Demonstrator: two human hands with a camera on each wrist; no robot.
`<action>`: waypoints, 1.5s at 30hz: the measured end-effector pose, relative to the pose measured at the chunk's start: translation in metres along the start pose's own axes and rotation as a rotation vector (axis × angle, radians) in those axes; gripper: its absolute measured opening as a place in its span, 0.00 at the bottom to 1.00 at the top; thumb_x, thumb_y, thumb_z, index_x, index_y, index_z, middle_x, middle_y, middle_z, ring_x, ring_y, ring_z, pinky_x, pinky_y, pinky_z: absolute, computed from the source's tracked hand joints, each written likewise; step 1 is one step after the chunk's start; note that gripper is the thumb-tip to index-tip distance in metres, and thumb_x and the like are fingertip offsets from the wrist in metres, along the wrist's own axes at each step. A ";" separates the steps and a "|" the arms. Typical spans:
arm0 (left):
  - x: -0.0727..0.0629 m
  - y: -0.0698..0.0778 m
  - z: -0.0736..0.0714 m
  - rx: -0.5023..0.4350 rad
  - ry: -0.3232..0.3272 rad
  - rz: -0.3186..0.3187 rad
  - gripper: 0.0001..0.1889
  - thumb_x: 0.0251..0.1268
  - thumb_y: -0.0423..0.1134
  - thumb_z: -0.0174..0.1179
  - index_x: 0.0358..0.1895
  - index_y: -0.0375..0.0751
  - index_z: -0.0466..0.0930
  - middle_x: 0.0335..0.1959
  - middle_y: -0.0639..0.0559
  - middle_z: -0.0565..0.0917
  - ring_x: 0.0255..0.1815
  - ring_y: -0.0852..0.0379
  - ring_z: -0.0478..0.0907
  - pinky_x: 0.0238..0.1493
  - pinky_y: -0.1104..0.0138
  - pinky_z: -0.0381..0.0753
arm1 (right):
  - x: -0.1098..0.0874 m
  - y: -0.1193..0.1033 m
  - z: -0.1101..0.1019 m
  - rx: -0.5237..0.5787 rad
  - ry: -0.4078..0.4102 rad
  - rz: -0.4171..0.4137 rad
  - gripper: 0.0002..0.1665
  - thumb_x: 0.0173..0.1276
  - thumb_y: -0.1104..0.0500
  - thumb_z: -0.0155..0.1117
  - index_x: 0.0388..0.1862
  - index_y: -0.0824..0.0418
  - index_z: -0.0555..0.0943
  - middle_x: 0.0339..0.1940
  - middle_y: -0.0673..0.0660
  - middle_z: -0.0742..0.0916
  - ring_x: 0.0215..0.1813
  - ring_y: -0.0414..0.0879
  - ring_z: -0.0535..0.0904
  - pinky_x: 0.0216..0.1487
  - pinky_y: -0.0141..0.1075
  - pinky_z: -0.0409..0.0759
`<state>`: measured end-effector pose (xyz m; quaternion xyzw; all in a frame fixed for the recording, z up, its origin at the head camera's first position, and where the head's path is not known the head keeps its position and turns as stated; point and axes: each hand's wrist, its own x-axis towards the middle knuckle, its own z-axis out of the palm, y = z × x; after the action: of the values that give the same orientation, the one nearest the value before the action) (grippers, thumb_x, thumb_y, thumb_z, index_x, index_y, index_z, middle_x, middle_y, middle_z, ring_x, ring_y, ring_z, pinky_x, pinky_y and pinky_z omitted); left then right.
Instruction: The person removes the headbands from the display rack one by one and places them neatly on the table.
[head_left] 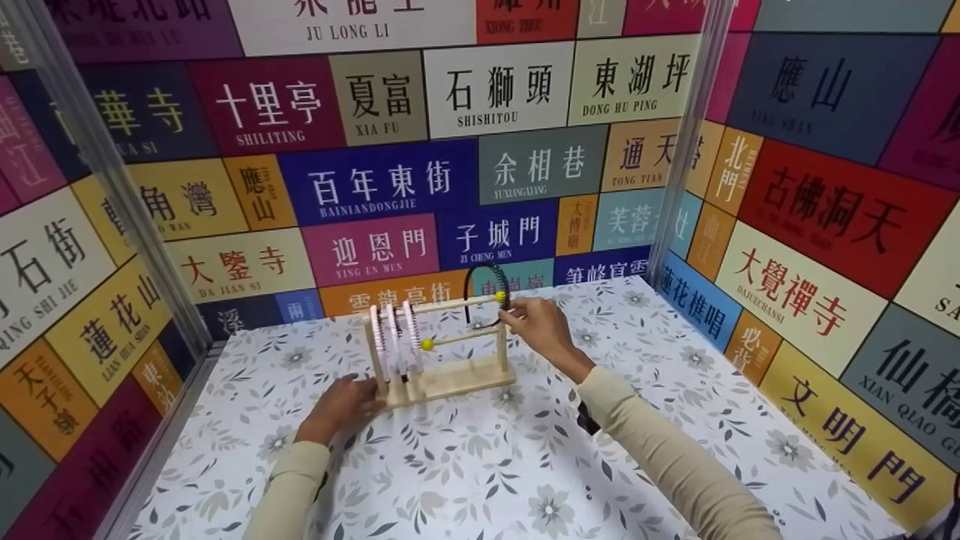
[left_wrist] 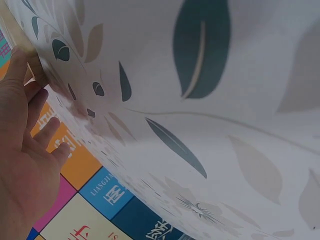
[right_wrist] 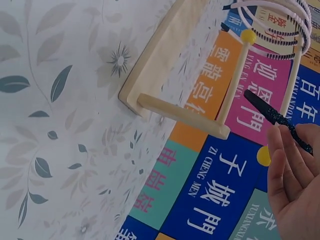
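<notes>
A wooden rack (head_left: 457, 380) stands on the table, with two dowels ending in yellow balls. My right hand (head_left: 541, 328) pinches a black headband (head_left: 468, 289) beside the upper dowel's yellow ball (head_left: 500, 297). In the right wrist view, one dark tip of the headband (right_wrist: 261, 107) points out past the fingers. Several pale pink headbands (head_left: 411, 330) with dark teeth hang at the rack's left side. My left hand (head_left: 341, 409) touches the left end of the rack's base. Its other fingers are loosely bent in the left wrist view (left_wrist: 37, 145).
A white tablecloth (head_left: 450, 480) with grey leaves and flowers covers the table. Panels of coloured signs (head_left: 382, 176) stand at the back and both sides, with metal posts (head_left: 694, 142) at the corners. The lower dowel's yellow ball (head_left: 427, 344) faces the pink headbands.
</notes>
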<state>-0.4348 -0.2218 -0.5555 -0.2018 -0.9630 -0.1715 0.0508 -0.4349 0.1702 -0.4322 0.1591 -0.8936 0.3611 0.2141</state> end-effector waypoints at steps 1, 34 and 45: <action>0.000 0.000 0.000 0.000 0.002 0.005 0.19 0.70 0.44 0.69 0.62 0.49 0.85 0.48 0.51 0.89 0.54 0.44 0.82 0.59 0.46 0.80 | 0.001 0.001 -0.002 0.000 0.001 0.004 0.12 0.73 0.53 0.71 0.47 0.58 0.91 0.34 0.54 0.93 0.28 0.46 0.89 0.20 0.33 0.77; -0.002 0.004 -0.005 0.005 -0.026 -0.037 0.20 0.72 0.46 0.67 0.64 0.48 0.83 0.53 0.49 0.88 0.59 0.42 0.80 0.65 0.45 0.77 | -0.004 0.084 -0.035 -0.056 -0.002 0.139 0.20 0.79 0.54 0.61 0.62 0.65 0.84 0.45 0.63 0.92 0.31 0.50 0.90 0.22 0.34 0.79; 0.002 -0.001 -0.001 -0.028 -0.077 -0.103 0.25 0.73 0.49 0.66 0.69 0.50 0.79 0.63 0.48 0.84 0.74 0.38 0.69 0.76 0.40 0.64 | -0.017 0.115 -0.016 -0.067 -0.030 0.162 0.14 0.79 0.59 0.61 0.54 0.64 0.87 0.39 0.61 0.93 0.30 0.55 0.90 0.20 0.35 0.75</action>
<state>-0.4367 -0.2223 -0.5545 -0.1593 -0.9708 -0.1792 0.0019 -0.4668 0.2634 -0.4967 0.0843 -0.9182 0.3447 0.1762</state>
